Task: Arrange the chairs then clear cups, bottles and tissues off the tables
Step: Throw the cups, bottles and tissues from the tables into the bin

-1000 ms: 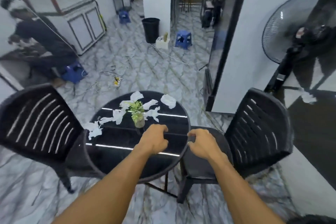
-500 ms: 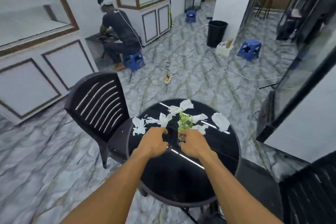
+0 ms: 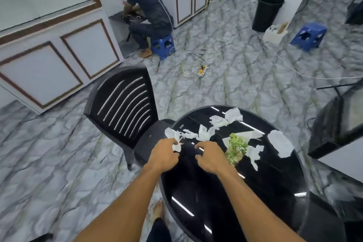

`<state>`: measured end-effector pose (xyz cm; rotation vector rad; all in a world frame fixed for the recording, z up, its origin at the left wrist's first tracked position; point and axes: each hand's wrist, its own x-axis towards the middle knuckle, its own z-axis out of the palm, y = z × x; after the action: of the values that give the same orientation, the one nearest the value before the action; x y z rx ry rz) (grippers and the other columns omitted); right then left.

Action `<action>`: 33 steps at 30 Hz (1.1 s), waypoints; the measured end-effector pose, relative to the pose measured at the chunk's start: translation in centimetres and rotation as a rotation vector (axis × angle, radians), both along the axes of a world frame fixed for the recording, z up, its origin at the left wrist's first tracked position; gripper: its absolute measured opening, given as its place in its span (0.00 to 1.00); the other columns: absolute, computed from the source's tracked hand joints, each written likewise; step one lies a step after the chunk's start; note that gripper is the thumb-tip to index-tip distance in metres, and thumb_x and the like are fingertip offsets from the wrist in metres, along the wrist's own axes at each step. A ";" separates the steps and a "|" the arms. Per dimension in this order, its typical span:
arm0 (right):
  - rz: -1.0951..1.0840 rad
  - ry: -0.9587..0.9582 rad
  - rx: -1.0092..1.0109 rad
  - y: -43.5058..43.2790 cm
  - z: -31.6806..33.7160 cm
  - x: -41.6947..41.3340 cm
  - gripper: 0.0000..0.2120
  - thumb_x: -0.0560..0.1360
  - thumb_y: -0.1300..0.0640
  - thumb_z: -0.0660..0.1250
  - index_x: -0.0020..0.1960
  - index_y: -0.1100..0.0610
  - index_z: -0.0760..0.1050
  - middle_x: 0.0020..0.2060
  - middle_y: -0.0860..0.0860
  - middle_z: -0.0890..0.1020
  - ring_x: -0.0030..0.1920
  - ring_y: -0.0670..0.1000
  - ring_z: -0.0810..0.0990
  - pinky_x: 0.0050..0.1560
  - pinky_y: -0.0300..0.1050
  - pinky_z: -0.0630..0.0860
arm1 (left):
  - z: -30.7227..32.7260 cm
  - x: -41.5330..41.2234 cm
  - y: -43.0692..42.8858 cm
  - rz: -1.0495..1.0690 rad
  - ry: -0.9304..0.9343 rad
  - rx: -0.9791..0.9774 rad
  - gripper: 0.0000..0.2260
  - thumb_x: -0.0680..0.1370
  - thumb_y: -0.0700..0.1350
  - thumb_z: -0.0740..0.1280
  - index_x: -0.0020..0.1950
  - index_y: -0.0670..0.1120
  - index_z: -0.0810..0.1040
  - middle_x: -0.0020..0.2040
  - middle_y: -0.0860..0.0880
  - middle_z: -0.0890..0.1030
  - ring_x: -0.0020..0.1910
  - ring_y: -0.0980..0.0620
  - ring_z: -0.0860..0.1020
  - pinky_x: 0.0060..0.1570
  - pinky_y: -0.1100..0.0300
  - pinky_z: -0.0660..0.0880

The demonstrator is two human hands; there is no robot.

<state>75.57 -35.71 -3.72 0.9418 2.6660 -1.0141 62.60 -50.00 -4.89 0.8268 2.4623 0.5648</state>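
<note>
A round black glossy table (image 3: 225,202) carries several torn white tissues (image 3: 218,121) and a small green plant in a pot (image 3: 236,148). My left hand (image 3: 164,155) is at the table's left edge, its fingers pinching a white tissue piece (image 3: 175,146). Just to its right, my right hand (image 3: 210,156) hovers over the tabletop with curled fingers that hold nothing. Another larger tissue (image 3: 280,143) lies at the table's right side. A black slatted chair (image 3: 125,108) stands pushed against the table's left side.
A person sits on a blue stool (image 3: 163,44) by white cabinets (image 3: 59,45). Cables and a power strip (image 3: 202,70) lie on the marble floor. A black bin (image 3: 267,12), a white box (image 3: 275,32) and another blue stool (image 3: 309,35) stand farther back. A dark object (image 3: 334,124) stands right.
The view has swung left, so the right chair has left the frame. Both hands have moved forward over the table to the tissues, and the left hand has pinched a tissue piece.
</note>
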 end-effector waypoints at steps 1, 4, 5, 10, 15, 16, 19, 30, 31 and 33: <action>-0.028 -0.016 -0.002 0.3 -0.9 -0.9 0.20 0.75 0.57 0.68 0.67 0.52 0.76 0.65 0.49 0.78 0.67 0.51 0.74 0.66 0.44 0.70 | -0.9 -1.3 0.4 -0.016 -0.003 -0.007 0.21 0.75 0.46 0.69 0.68 0.51 0.75 0.66 0.50 0.77 0.65 0.50 0.75 0.63 0.53 0.74; -0.135 -0.067 -0.017 1.2 -3.6 -3.8 0.22 0.75 0.58 0.68 0.69 0.52 0.73 0.68 0.48 0.75 0.69 0.51 0.71 0.69 0.45 0.69 | -3.6 -5.1 2.1 -0.115 0.001 -0.021 0.22 0.76 0.45 0.69 0.71 0.51 0.72 0.69 0.51 0.73 0.68 0.52 0.71 0.65 0.56 0.71; -0.173 -0.086 -0.022 1.5 -4.4 -4.7 0.24 0.75 0.58 0.68 0.71 0.52 0.72 0.69 0.48 0.73 0.69 0.51 0.71 0.69 0.46 0.69 | -4.3 -6.2 2.6 -0.155 0.012 -0.024 0.23 0.77 0.45 0.69 0.72 0.50 0.71 0.72 0.51 0.71 0.70 0.52 0.68 0.67 0.56 0.69; -0.332 -0.144 0.020 2.9 -7.2 -8.3 0.25 0.76 0.59 0.69 0.73 0.53 0.69 0.74 0.52 0.66 0.73 0.55 0.66 0.70 0.48 0.67 | -7.3 -9.7 4.7 -0.258 -0.038 -0.053 0.30 0.77 0.48 0.72 0.77 0.51 0.65 0.78 0.48 0.62 0.77 0.49 0.57 0.71 0.53 0.66; -0.477 -0.244 0.055 2.3 -9.9 -8.8 0.04 0.72 0.65 0.67 0.45 0.58 0.76 0.47 0.56 0.80 0.46 0.53 0.79 0.44 0.43 0.77 | -9.0 -10.1 5.1 -0.469 0.036 -0.083 0.08 0.76 0.35 0.68 0.42 0.47 0.76 0.45 0.54 0.74 0.50 0.54 0.74 0.50 0.64 0.73; -0.508 -0.265 0.044 2.2 -10.1 -8.8 0.05 0.71 0.67 0.65 0.42 0.58 0.74 0.45 0.56 0.79 0.44 0.53 0.78 0.41 0.43 0.75 | -9.3 -10.1 5.0 -0.470 0.049 -0.081 0.14 0.74 0.31 0.65 0.34 0.47 0.71 0.40 0.54 0.71 0.43 0.54 0.73 0.42 0.65 0.72; -0.565 -0.274 0.059 1.8 -10.0 -8.9 0.10 0.68 0.73 0.62 0.41 0.61 0.77 0.42 0.57 0.79 0.43 0.56 0.78 0.43 0.47 0.78 | -10.2 -11.0 5.4 -0.470 0.078 0.009 0.12 0.70 0.28 0.62 0.34 0.43 0.76 0.37 0.52 0.77 0.40 0.51 0.76 0.41 0.58 0.76; -0.611 -0.177 -0.018 2.0 -11.0 -8.0 0.12 0.69 0.74 0.60 0.35 0.62 0.76 0.40 0.54 0.79 0.46 0.56 0.80 0.41 0.46 0.78 | -10.8 -11.0 10.9 -0.762 0.081 -0.001 0.11 0.69 0.28 0.65 0.38 0.43 0.80 0.44 0.51 0.77 0.44 0.49 0.75 0.52 0.48 0.78; -0.614 -0.177 -0.033 2.4 -10.8 -8.1 0.12 0.69 0.74 0.59 0.34 0.61 0.75 0.35 0.53 0.77 0.41 0.54 0.79 0.36 0.45 0.76 | -10.7 -10.9 10.8 -0.745 0.086 -0.018 0.11 0.69 0.28 0.63 0.37 0.43 0.79 0.40 0.51 0.77 0.42 0.50 0.75 0.48 0.49 0.78; -0.642 -0.115 -0.059 3.4 -9.9 -8.6 0.11 0.68 0.72 0.60 0.38 0.62 0.79 0.35 0.54 0.79 0.38 0.55 0.79 0.38 0.49 0.79 | -10.5 -11.2 11.1 -0.656 0.083 0.004 0.11 0.68 0.27 0.62 0.36 0.41 0.78 0.36 0.50 0.77 0.38 0.50 0.75 0.47 0.51 0.78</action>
<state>66.98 -32.29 -13.67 1.8398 2.2550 -1.0830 51.44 -38.91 -15.39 1.5857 2.0712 0.2924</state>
